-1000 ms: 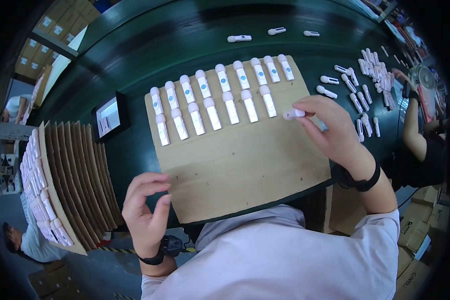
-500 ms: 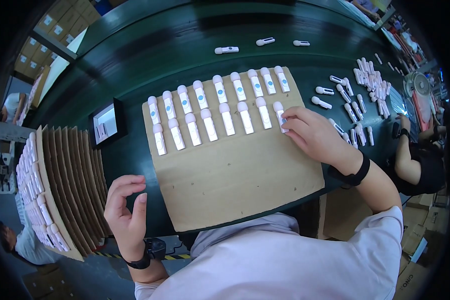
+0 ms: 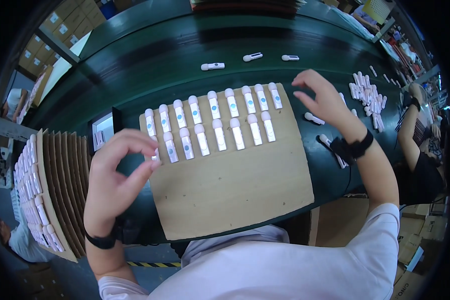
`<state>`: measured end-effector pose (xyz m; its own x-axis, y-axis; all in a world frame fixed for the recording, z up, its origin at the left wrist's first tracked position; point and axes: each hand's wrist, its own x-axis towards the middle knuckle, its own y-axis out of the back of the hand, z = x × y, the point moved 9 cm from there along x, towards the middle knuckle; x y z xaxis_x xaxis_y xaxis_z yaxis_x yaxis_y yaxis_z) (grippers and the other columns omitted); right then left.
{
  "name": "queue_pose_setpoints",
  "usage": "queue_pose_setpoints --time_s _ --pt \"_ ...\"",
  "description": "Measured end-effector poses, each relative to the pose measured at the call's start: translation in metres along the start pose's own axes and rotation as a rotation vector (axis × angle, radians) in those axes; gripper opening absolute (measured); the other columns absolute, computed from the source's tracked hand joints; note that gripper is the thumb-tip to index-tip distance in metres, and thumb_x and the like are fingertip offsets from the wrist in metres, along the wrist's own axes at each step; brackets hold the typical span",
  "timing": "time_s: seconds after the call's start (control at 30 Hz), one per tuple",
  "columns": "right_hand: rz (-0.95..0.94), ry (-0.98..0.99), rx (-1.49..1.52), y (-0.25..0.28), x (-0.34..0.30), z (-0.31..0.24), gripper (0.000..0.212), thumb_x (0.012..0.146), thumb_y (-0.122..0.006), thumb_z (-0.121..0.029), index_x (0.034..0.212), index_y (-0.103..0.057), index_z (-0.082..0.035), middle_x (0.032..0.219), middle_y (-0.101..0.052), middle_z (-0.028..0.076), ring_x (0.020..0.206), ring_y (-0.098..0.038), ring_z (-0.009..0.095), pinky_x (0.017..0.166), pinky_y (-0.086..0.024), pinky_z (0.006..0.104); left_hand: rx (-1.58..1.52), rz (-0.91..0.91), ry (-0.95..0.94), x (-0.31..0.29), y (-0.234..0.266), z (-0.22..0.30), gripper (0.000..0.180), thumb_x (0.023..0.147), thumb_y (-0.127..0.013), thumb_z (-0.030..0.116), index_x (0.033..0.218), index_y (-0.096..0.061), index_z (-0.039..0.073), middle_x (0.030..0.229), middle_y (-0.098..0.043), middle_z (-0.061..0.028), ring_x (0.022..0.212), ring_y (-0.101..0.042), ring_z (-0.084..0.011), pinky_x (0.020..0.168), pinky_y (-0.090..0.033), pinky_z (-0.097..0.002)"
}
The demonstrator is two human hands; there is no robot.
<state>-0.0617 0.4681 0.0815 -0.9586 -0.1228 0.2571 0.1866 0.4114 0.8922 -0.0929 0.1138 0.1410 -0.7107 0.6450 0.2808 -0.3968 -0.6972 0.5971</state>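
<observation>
Small white handheld devices (image 3: pixel 219 135) with rounded, pale pink heads lie in two rows on a brown cardboard sheet (image 3: pixel 230 190). Blue round spots show on the far row and on a few devices at the left of the near row. My left hand (image 3: pixel 112 180) is at the near row's left end, thumb and bent fingers apart. It partly covers the leftmost device, and whether it touches that device is unclear. Past the sheet's right edge, my right hand (image 3: pixel 330 102) is open over the bench with nothing in it, near some loose devices (image 3: pixel 314 118).
To the left stands a stack of upright cardboard sheets (image 3: pixel 67 195) with devices on its outer face. A dark open box (image 3: pixel 105 127) sits behind my left hand. More devices are heaped (image 3: pixel 367 97) at the right, near another person's arm (image 3: pixel 410 125).
My right hand has left the near row's right-end device and moved up and right, off the sheet. My left hand has moved up to the near row's left end, where blue spots now show.
</observation>
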Motion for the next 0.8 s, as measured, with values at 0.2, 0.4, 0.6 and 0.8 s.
queue_pose_setpoints --time_s 0.2,0.4,0.6,0.8 --pt "-0.053 -0.199 -0.285 -0.017 0.060 0.104 0.025 0.086 -0.066 -0.010 0.110 -0.062 -0.002 0.115 -0.058 0.015 0.108 -0.058 0.032 0.094 -0.047 0.0373 -0.052 -0.122 0.129 0.045 -0.019 -0.025 0.009 0.086 -0.066 0.005 0.088 -0.062 -0.002 0.086 -0.065 -0.0071 0.081 -0.061 -0.0130 0.076 -0.049 -0.0264" --pt "-0.075 -0.296 -0.367 -0.047 0.101 0.151 0.025 0.087 -0.065 -0.010 0.110 -0.062 -0.003 0.116 -0.058 0.016 0.109 -0.057 0.033 0.097 -0.046 0.0388 -0.044 -0.173 0.262 0.060 -0.025 -0.037 0.011 0.090 -0.063 0.008 0.088 -0.062 -0.003 0.082 -0.064 -0.0049 0.077 -0.059 -0.0087 0.071 -0.050 -0.0241" --pt "-0.150 -0.307 -0.295 -0.042 0.100 0.152 0.018 0.083 -0.068 -0.013 0.098 -0.064 -0.003 0.105 -0.062 0.015 0.096 -0.060 0.032 0.087 -0.049 0.0394 0.014 -0.218 0.305 0.065 -0.026 -0.041 0.012 0.090 -0.064 0.009 0.087 -0.063 -0.003 0.080 -0.063 -0.0049 0.075 -0.059 -0.0093 0.070 -0.051 -0.0245" --pt "-0.288 -0.269 -0.235 -0.021 0.039 0.090 0.015 0.079 -0.070 -0.015 0.089 -0.066 -0.004 0.089 -0.065 0.014 0.086 -0.062 0.031 0.078 -0.050 0.0395 0.167 -0.234 0.273 0.081 -0.009 -0.061 0.015 0.089 -0.065 0.011 0.084 -0.063 -0.002 0.076 -0.063 -0.0070 0.070 -0.057 -0.0115 0.067 -0.049 -0.0266"
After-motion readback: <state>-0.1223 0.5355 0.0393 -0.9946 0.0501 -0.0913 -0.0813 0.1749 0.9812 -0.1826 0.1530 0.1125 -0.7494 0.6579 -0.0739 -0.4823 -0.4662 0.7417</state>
